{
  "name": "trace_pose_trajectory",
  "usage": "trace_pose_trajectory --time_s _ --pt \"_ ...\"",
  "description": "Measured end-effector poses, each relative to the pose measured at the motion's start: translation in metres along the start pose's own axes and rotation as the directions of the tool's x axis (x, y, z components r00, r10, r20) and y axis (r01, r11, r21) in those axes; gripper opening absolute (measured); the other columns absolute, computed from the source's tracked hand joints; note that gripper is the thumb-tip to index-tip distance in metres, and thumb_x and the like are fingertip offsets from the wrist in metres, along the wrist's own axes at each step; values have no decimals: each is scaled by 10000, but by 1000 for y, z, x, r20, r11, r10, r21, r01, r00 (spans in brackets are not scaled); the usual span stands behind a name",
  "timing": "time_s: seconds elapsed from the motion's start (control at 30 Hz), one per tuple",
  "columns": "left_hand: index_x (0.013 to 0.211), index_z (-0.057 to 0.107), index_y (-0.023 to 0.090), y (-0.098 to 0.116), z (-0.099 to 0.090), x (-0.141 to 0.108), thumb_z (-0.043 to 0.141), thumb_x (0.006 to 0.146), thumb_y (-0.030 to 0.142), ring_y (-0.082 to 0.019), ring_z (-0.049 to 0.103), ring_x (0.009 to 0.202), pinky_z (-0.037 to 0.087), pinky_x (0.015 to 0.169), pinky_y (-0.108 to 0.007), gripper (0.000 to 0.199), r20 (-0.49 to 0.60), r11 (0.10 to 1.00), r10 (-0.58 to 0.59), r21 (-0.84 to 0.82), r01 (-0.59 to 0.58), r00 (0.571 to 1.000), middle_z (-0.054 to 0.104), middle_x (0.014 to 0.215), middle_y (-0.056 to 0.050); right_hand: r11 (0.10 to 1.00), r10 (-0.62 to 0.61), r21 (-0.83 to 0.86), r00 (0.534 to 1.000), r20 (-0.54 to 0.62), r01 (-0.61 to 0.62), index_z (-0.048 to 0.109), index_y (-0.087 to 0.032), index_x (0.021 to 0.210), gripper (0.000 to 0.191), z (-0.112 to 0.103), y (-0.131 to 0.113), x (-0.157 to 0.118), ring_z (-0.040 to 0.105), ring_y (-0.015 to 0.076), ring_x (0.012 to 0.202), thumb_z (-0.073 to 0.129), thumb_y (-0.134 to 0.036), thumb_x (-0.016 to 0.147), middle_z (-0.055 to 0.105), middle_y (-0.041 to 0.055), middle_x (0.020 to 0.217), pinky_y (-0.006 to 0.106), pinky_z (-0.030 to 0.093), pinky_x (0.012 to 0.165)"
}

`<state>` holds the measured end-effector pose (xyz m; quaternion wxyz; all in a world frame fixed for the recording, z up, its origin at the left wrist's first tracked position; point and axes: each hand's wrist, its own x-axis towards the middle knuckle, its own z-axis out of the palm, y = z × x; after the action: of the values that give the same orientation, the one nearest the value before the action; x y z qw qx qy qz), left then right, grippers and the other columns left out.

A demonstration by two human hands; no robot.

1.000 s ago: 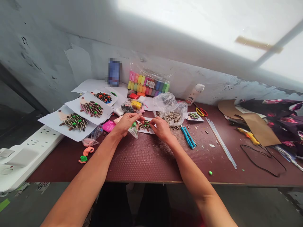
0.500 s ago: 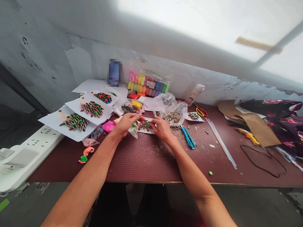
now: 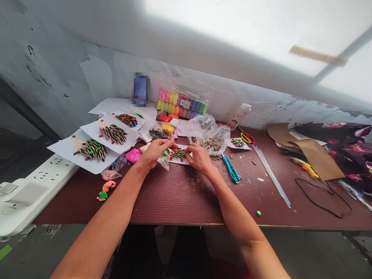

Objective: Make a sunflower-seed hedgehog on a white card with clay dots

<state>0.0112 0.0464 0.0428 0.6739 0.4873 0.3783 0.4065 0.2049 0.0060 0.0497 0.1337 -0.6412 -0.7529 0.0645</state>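
My left hand [image 3: 155,152] and my right hand [image 3: 199,158] meet over a small white paper card [image 3: 178,154] bearing dark striped sunflower seeds. A small clear plastic bag [image 3: 164,162] with green clay in it hangs beneath my left palm. The fingertips of my right hand press at the card's right end, and what they pinch is hidden. Just beyond that hand lies a clear bag of striped sunflower seeds [image 3: 209,135].
Seed-and-clay hedgehog pictures on paper [image 3: 93,150] lie to the left, with a pack of coloured clay [image 3: 181,102] behind. A blue craft knife [image 3: 231,168], red-handled scissors [image 3: 247,138] and glue sticks [image 3: 271,176] lie right on the maroon table [image 3: 180,201]. A white power strip [image 3: 37,178] runs along the left.
Both hands stay over the card, with only slight shifts of the fingers. The objects around them have not visibly moved.
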Motion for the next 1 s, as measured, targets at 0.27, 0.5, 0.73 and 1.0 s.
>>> trace_pose_trajectory --time_s 0.27,0.5,0.73,1.0 --pt "750 729 114 1 1 0 793 752 522 -61 499 452 397 426 -195 413 0 1000 -5 21 5 1000 705 709 -59 1000 18 -5 1000 26 -18 761 -226 989 249 1 0 0 625 194 877 542 -166 887 687 57 1003 268 401 732" --pt "743 730 118 0 2 0 796 752 491 -59 484 441 388 423 -198 379 -9 1000 -19 2 19 1000 702 694 -48 1000 11 4 999 33 -11 760 -218 989 253 2 0 0 636 200 897 543 -153 876 695 61 1012 272 412 748" --pt "726 727 121 1 2 -1 795 762 463 -61 490 450 394 432 -199 350 -8 1000 -21 -5 21 1000 701 687 -52 1000 -4 21 1000 28 3 764 -220 1001 256 1 0 0 634 193 879 548 -154 881 698 58 985 268 405 740" --pt "751 728 122 1 2 -1 783 768 478 -58 477 434 363 409 -196 361 -27 999 -18 -36 17 999 692 700 -54 961 -4 271 978 -210 62 721 -177 888 178 3 8 4 574 145 733 544 -184 891 688 30 836 242 405 718"
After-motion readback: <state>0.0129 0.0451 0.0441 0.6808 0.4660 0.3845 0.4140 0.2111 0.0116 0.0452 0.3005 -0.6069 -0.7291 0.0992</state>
